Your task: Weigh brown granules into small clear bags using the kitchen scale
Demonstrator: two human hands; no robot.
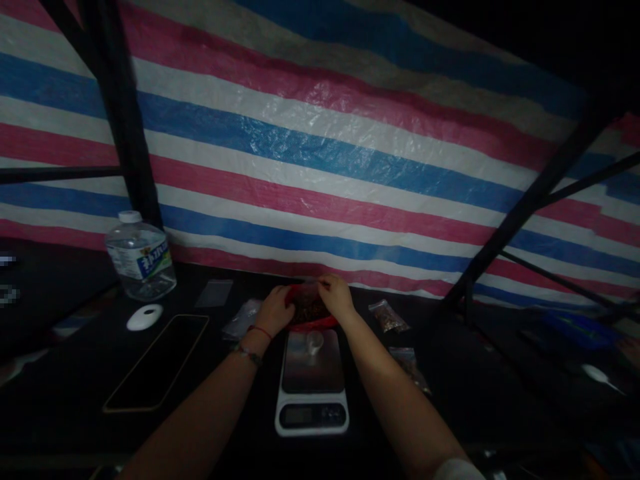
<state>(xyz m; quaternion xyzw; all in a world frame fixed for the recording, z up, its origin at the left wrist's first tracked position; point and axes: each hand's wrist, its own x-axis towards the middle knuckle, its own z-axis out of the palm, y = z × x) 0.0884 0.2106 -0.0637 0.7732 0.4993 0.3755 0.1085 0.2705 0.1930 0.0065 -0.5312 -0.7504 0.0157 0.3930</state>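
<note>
A red bag (313,325) with brown, grainy contents lies just behind a kitchen scale (313,380), its mouth spread wide. My left hand (276,310) grips the bag's left edge, fingers closed on it. On the far right edge, my right hand (337,297) pinches the rim. A small clear cup (315,343) sits on the scale's metal plate. The scale's display looks dark, with no digits I can read. Left of my left wrist are clear plastic bags (243,320).
Two small filled zip bags (389,316) lie right of my right arm. To the left are a phone (159,363), a white mouse-shaped object (145,317), a large water bottle (140,260) and a flat clear bag (215,293). Dark metal posts (123,127) stand before a striped tarp (320,153).
</note>
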